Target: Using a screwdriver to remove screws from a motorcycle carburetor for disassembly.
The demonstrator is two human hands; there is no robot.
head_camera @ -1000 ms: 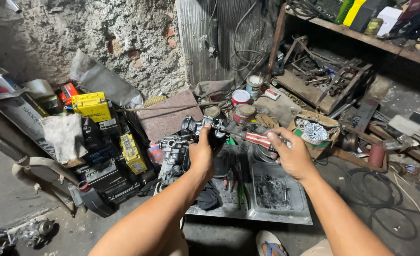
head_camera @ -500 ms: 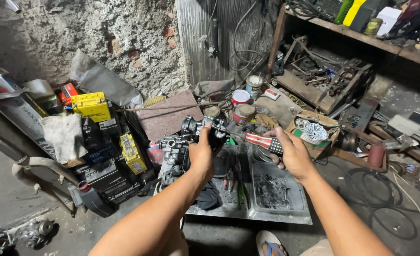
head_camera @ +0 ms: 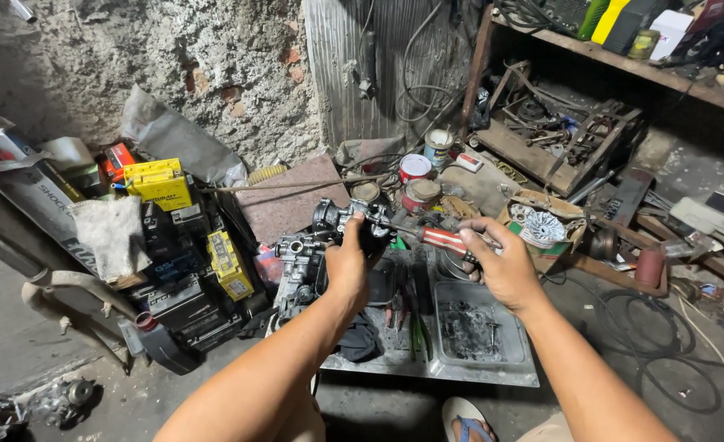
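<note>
Carburetor [head_camera: 341,225] half hidden by left hand [head_camera: 347,266] | screwdriver [head_camera: 444,240] tip unclear

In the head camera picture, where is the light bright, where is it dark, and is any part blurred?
Head view: bright on the rough wall and both forearms; deep shadow under the shelf at upper right. The left hand on the carburetor and the right hand on the red-handled screwdriver look sharp; edges bend slightly.

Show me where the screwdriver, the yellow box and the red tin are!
screwdriver [head_camera: 442,240], head view, on its red striped handle.
yellow box [head_camera: 160,182], head view, on its front face.
red tin [head_camera: 413,168], head view, on its lid.
</note>
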